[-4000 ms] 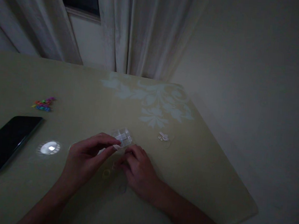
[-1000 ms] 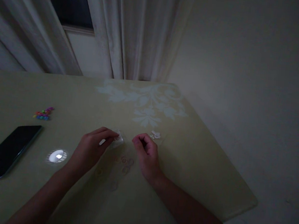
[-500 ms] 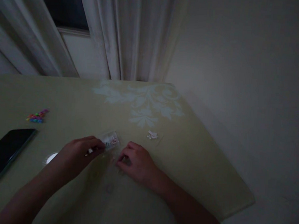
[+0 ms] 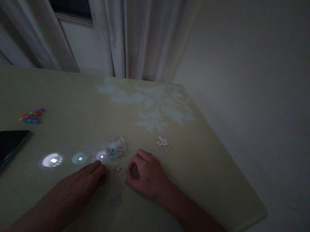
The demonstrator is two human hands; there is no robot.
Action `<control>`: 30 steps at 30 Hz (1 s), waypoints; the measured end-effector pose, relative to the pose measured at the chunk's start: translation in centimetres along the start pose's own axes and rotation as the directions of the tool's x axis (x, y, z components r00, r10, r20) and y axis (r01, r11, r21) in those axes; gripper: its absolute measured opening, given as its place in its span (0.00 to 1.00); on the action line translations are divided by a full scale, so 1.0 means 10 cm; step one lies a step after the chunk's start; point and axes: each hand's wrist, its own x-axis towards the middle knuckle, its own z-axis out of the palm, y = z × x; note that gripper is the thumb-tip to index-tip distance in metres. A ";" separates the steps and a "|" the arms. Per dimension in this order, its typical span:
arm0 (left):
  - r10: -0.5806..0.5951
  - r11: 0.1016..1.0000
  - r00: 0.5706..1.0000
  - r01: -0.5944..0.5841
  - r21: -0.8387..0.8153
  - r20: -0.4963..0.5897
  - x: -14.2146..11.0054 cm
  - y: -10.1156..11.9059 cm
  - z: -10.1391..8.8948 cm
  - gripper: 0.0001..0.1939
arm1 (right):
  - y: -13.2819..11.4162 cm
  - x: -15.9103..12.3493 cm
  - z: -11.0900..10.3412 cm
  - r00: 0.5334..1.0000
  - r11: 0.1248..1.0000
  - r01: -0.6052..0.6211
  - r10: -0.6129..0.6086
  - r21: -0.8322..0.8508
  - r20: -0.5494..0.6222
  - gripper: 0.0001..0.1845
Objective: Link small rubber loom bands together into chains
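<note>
A small clear compartment box point(image 4: 116, 147) lies on the table in front of my hands. Greenish rings point(image 4: 111, 152) sit in its near left compartment and pinkish rings point(image 4: 120, 147) in the one to the right. My left hand point(image 4: 85, 180) rests low, left of the box and apart from it, fingers curled inward; whatever they hold is hidden. My right hand point(image 4: 147, 174) is right of the box, thumb and fingers brought together in a pinch, contents too small to make out. Between the hands lie a few loose small rings point(image 4: 120, 169), pink and yellowish. A fainter ring point(image 4: 116, 200) lies nearer me.
White small pieces point(image 4: 162, 141) lie right of the box. On the left are a black phone point(image 4: 3, 154) and a pile of colourful small pieces point(image 4: 32, 116). Light reflections shine on the glossy table point(image 4: 193, 176). Curtains point(image 4: 148, 33) hang behind, with a wall point(image 4: 254, 84) to the right.
My left hand has let go of the box and drawn back toward me. My right hand has moved from beside the white pieces down toward the loose rings. Fewer loose rings show between the hands.
</note>
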 end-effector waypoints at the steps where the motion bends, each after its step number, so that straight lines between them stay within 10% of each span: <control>1: -0.012 0.999 1.000 0.011 -0.032 -0.022 0.02 0.02 0.02 0.09 | 0.00 0.01 -0.01 0.999 0.997 -0.019 0.021 0.081 -0.025 0.04; 10: -0.073 0.754 0.994 0.005 -0.657 -0.076 0.10 0.37 0.03 0.09 | -0.12 -0.01 -0.11 0.995 0.781 -0.032 0.081 0.624 -0.050 0.03; 24: -0.174 0.787 0.957 -0.008 -0.617 -0.234 0.11 0.49 0.01 0.07 | -0.14 -0.02 -0.10 0.993 0.748 -0.075 0.119 0.659 -0.023 0.03; 30: -0.239 0.780 0.913 -0.022 -0.625 -0.331 0.08 0.42 0.04 0.08 | 0.00 0.00 -0.05 0.999 0.904 0.008 0.009 0.427 -0.038 0.03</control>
